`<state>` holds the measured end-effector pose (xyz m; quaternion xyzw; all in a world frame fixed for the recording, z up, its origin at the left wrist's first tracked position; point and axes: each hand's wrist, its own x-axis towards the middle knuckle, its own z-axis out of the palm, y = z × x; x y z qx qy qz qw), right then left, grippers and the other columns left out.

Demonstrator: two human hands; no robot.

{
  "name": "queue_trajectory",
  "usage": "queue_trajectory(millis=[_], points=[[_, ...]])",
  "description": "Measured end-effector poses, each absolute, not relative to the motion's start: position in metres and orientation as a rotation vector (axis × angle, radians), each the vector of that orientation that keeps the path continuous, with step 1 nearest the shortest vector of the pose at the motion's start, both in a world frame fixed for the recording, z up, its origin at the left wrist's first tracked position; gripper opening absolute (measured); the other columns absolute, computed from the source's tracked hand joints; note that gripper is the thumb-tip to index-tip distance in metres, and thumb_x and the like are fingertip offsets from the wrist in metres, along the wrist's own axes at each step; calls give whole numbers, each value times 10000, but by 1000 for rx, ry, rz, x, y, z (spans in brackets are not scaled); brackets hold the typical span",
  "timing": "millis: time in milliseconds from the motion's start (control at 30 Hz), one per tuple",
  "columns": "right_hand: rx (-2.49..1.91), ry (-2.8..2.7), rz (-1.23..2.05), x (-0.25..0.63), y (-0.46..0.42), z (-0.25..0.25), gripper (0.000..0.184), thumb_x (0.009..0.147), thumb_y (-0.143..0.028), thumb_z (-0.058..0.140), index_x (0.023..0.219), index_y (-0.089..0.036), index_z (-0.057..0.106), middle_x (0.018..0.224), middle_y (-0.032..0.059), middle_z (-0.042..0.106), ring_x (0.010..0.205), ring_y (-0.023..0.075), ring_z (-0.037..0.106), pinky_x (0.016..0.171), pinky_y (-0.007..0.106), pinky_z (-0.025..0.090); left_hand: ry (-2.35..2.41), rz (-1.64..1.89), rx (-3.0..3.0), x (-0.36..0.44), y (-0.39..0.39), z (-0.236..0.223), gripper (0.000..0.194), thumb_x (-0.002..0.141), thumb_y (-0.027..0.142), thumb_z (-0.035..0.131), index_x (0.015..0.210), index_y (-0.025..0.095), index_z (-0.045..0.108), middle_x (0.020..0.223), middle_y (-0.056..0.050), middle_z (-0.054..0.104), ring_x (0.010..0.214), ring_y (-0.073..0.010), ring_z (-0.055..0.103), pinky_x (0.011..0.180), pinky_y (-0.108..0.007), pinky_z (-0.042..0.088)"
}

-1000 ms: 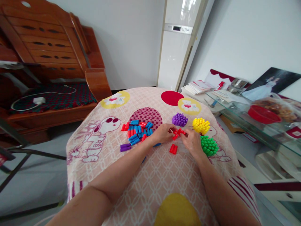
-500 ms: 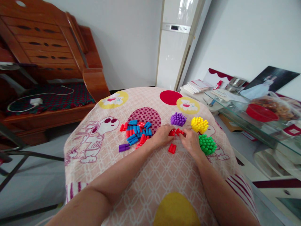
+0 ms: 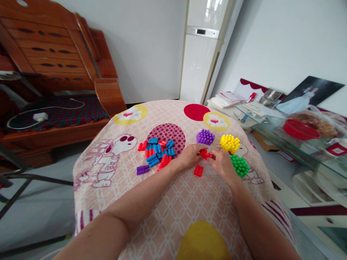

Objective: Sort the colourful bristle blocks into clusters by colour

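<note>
My left hand (image 3: 192, 155) and my right hand (image 3: 221, 161) meet over the table, each with its fingers closed on red plastic building pieces (image 3: 205, 154) that touch between them. Just below them, a separate red piece (image 3: 198, 170) lies on the cloth. Left of my hands is a loose pile of blue and red pieces (image 3: 159, 151), with a purple piece (image 3: 142, 169) at its near left. Beyond my hands stands a purple cluster of joined pieces (image 3: 205, 137). A yellow cluster (image 3: 230, 143) and a green cluster (image 3: 240, 165) stand to the right, the green one close to my right hand.
A patterned cloth (image 3: 162, 224) covers the round table. On the right, a glass shelf (image 3: 284, 141) holds a red bowl (image 3: 301, 129) and a bagged item. A wooden bench (image 3: 54, 54) stands at the left, and a tall white cabinet unit (image 3: 199, 61) at the back.
My hands have drawn slightly closer, and the red pieces between them now touch where a small gap showed before. The piles and clusters have stayed put.
</note>
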<state>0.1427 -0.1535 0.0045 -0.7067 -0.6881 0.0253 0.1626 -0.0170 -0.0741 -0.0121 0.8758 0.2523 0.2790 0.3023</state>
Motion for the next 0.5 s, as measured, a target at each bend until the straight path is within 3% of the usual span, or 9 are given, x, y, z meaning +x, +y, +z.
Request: queue_trajectory(millis=[167,367,500], points=[[-2022,-1944,48,138,-155,4,241,795,-174,589,1020,-162,675,844,91,717,789,223,637,714,295,406,636,746,2357,-16,-76,-15,624,726,7,462,1333,134,530,1216,-113,679,1118,-190,632,974,-328,488],[-1946,-1976,47,135,-154,3,190,824,-189,553,967,-182,679,832,74,710,765,214,631,704,295,405,600,728,2371,-16,-75,-21,746,724,-8,448,1454,125,369,1272,-143,640,1196,-214,591,1025,-380,464],[-1948,-1850,105,136,-151,-4,130,815,-225,589,900,-173,673,806,71,710,756,197,634,705,281,417,615,749,2302,-22,-69,-17,718,754,2,446,1455,135,366,1306,-153,612,1119,-192,631,963,-350,515]])
